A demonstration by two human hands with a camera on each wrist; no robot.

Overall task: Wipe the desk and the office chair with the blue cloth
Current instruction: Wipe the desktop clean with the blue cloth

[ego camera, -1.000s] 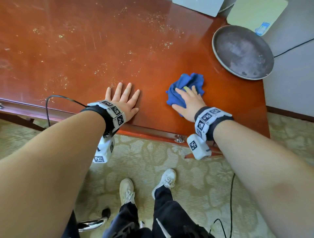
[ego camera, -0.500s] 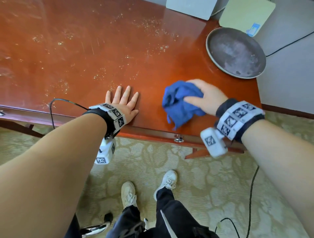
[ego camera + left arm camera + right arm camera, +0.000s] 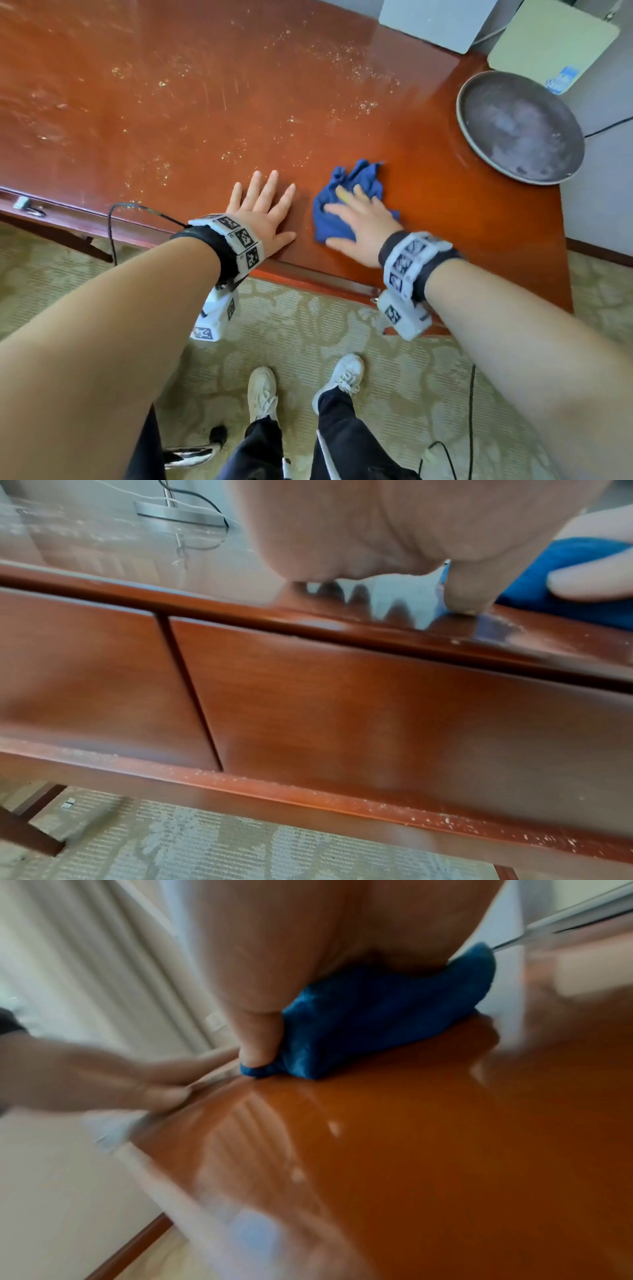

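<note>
1. Left hand (image 3: 262, 212): flat on the table (image 3: 171, 102), palm down, fingers straight and spread, holding nothing. It sits near the front edge.
2. Right hand (image 3: 359, 222): palm down on the blue cloth (image 3: 349, 195), fingers extended over the fabric, pressing it onto the table. The right wrist view is blurred; there the thumb lies along the cloth's side.
3. Blue cloth: bunched, lying on the table just to the right of the left hand, close to the front edge. Part of it pokes out beyond the fingertips.
4. Table surface: glossy red-brown wood, pale specks and smears scattered over the left and far areas.
5. Round grey tray (image 3: 519, 126): at the table's right end, well apart from the cloth.
6. Left wrist view: drawer fronts (image 3: 308, 696) below the table edge, specks on the lower rail.
7. Floor: patterned carpet (image 3: 342, 335), the person's white shoes (image 3: 262, 392) below the table edge.
</note>
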